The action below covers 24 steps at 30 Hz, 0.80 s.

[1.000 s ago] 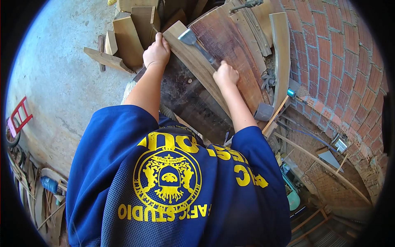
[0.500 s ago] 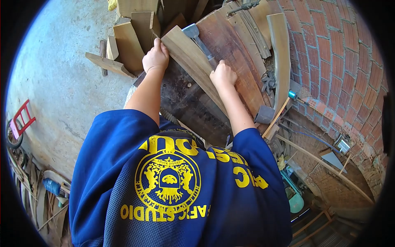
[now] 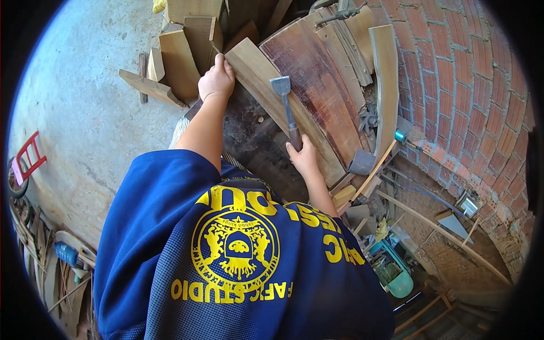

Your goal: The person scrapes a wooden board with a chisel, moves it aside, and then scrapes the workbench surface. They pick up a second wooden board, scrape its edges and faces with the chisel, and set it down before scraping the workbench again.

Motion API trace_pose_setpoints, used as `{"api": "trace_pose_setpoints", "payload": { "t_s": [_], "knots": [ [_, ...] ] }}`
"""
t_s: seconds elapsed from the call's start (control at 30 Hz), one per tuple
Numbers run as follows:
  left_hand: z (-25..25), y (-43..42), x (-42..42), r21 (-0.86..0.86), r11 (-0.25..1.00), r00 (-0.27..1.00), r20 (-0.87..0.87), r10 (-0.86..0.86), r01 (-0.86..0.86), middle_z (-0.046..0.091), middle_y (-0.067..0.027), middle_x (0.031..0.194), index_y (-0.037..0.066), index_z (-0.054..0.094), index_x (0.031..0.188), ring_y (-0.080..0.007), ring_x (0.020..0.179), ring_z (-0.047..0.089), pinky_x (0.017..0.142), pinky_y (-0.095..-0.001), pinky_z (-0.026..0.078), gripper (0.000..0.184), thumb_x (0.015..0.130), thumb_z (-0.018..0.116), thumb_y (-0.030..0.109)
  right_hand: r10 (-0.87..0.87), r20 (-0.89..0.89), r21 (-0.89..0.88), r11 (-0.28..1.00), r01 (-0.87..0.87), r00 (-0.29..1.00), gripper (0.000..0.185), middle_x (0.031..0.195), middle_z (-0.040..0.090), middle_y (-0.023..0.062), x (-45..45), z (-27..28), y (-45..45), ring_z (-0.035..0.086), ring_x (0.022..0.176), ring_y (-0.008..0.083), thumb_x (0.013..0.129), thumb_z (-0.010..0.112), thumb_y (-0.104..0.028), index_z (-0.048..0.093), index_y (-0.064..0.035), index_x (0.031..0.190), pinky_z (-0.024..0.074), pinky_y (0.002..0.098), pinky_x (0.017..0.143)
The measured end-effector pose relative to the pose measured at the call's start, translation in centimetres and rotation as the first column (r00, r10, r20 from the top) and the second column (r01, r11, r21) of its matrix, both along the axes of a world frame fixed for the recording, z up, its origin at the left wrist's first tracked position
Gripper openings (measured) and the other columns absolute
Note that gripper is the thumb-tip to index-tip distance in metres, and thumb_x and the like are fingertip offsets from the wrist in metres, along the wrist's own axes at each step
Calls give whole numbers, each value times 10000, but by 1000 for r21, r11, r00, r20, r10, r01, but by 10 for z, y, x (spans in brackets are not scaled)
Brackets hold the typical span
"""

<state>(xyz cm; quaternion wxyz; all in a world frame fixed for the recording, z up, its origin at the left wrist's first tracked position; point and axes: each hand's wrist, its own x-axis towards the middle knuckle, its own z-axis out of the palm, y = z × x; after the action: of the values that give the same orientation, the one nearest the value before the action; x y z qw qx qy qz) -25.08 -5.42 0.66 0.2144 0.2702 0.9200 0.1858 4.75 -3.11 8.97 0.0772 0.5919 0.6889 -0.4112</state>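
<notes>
My right hand (image 3: 306,157) is wrapped around the dark handle of a wide-bladed chisel (image 3: 287,105). Its flat metal blade points away from me, above a light wooden plank (image 3: 266,85). My left hand (image 3: 217,79) is closed at the far left corner of that plank. A thin brown piece pokes out past its fingers, but I cannot tell whether it is held. Beside the light plank lies a wider reddish-brown board (image 3: 317,73).
Wooden blocks (image 3: 178,54) stand beyond my left hand. A curved board (image 3: 384,85) leans near the brick wall (image 3: 476,96). To the right are a grey cup-like object (image 3: 362,162) and a turquoise machine (image 3: 399,277). A red frame (image 3: 29,158) is at the far left.
My right hand has drawn the chisel back toward me, from over the reddish board to over the light plank's near half. My left hand has stayed at the plank's corner.
</notes>
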Motion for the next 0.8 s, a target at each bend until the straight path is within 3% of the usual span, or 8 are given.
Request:
{"api": "trace_pose_setpoints", "payload": {
  "t_s": [0.07,0.2,0.27,0.43,0.67,0.73,0.8],
  "knots": [
    [0,0,1,-12,1000,1000,-4,2,-2,678,-155,836,146,438,1128,-347,755,656,644,-474,514,287,946,330,340,137,20,189,972,-138,990,399,721,611,250,-19,22,6,617,717,439,825,653,-329,490,-4,989,465,483,609],
    [2,1,1,-3,1000,1000,-11,4,-4,678,-155,833,142,443,1124,-345,751,657,639,-471,514,288,945,333,339,176,132,168,966,-198,975,452,755,617,270,-26,23,27,611,740,460,889,552,-425,446,-39,1099,463,515,615],
    [1,0,1,4,1000,1000,-19,4,-4,679,-154,825,140,448,1123,-341,742,658,635,-468,516,289,944,338,338,230,277,137,952,-275,933,457,797,624,283,-29,15,37,608,780,470,921,458,-464,425,-65,1141,462,537,637],
    [-3,1,1,3,1000,999,-33,9,-9,677,-164,828,156,439,1146,-358,735,654,634,-480,510,295,949,329,346,269,343,183,921,-344,900,541,879,640,271,-53,6,57,626,806,447,917,436,-497,437,-52,1225,500,517,679],
    [-4,1,1,7,1000,1000,-14,19,-19,675,-178,842,171,430,1182,-378,742,650,644,-494,504,316,955,314,356,275,337,154,928,-340,900,529,844,635,281,-26,3,62,624,795,450,908,459,-497,449,-59,1204,494,523,664],
    [-2,0,1,-12,1000,1000,1,23,-23,675,-178,843,169,430,1186,-378,744,651,648,-494,504,320,955,312,357,318,266,193,907,-374,910,500,823,632,284,-11,0,68,617,784,461,903,474,-493,461,-66,1163,489,527,657],
    [0,0,2,0,1000,999,-45,11,-11,679,-153,825,145,451,1139,-338,737,659,631,-472,516,294,944,336,332,329,252,214,898,-384,910,465,810,630,282,-21,-10,77,614,774,465,901,481,-486,472,-73,1114,486,529,654]
  ]
}}
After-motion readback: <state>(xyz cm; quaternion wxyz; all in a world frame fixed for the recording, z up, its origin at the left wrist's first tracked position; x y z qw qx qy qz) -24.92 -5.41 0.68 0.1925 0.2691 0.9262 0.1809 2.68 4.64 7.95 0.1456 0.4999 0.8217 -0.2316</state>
